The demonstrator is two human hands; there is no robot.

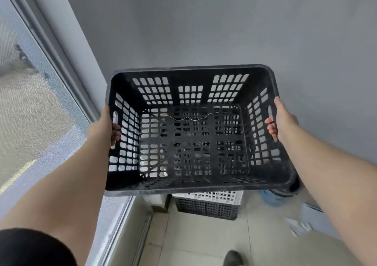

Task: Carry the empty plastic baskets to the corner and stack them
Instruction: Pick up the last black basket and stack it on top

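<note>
Floor: pale tiles with thin joints, seen at the bottom of the view. Wall: plain grey, filling the far side. At the left, a window with a grey frame and a mesh screen; a low sill runs along its foot toward the far corner.

A black plastic basket is held up in the air at centre, open top toward the camera, tilted slightly. Its sides and base are perforated with rounded slots; nothing is seen inside except a thin pale thread lying across the base.

The left hand is clamped on the left handle slot, fingers curled through it to the inside. The right hand is clamped on the right handle slot in the same way, fingertips showing inside the wall. Both forearms are bare; a dark sleeve is seen at the near left.

On the floor in the far corner, below the held basket, a white basket is seen nested in a black floor basket. To the right of these, a blue rounded container is seen, blurred. A dark shoe tip shows at the near edge.

No readable writing or brand marks are seen.
</note>
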